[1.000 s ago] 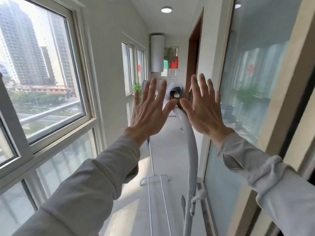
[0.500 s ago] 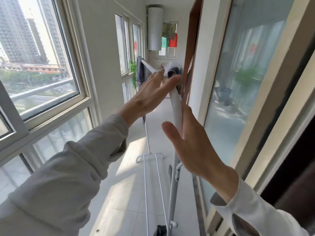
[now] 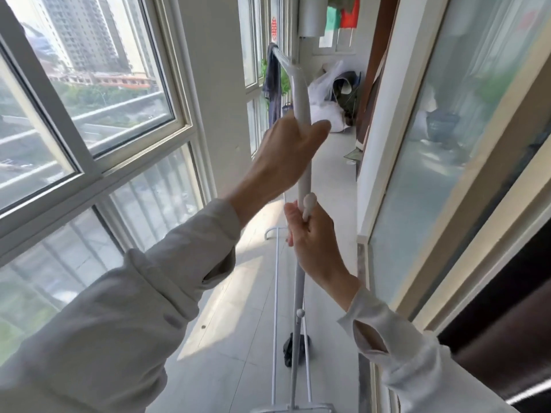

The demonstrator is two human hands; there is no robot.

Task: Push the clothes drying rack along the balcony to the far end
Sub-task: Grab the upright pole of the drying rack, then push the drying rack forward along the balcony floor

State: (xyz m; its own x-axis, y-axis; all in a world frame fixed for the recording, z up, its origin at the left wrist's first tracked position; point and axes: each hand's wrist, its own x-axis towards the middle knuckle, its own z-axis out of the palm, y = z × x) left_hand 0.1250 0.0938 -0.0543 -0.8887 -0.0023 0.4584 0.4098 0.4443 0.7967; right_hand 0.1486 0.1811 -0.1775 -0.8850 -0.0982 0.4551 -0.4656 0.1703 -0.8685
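Observation:
A white clothes drying rack (image 3: 300,93) stands in front of me in a narrow balcony, its near upright post rising from a base with a black wheel (image 3: 295,350). My left hand (image 3: 286,153) is wrapped around the upper part of the post. My right hand (image 3: 313,239) grips the same post lower down, just under a white knob. The rack's top bar runs away from me and a dark garment (image 3: 272,84) hangs over its far end. Low white rails of the rack lie along the floor.
Large windows (image 3: 89,114) line the left side and frosted glass sliding doors (image 3: 447,144) the right. At the far end lie white plastic bags (image 3: 328,96) and a dark pile, below a white cylindrical water heater (image 3: 311,16). A brown door frame (image 3: 374,70) juts out on the right.
Both hands were open and held up in front of the rack; they have since come down and closed around the upright post. The view has tilted downward.

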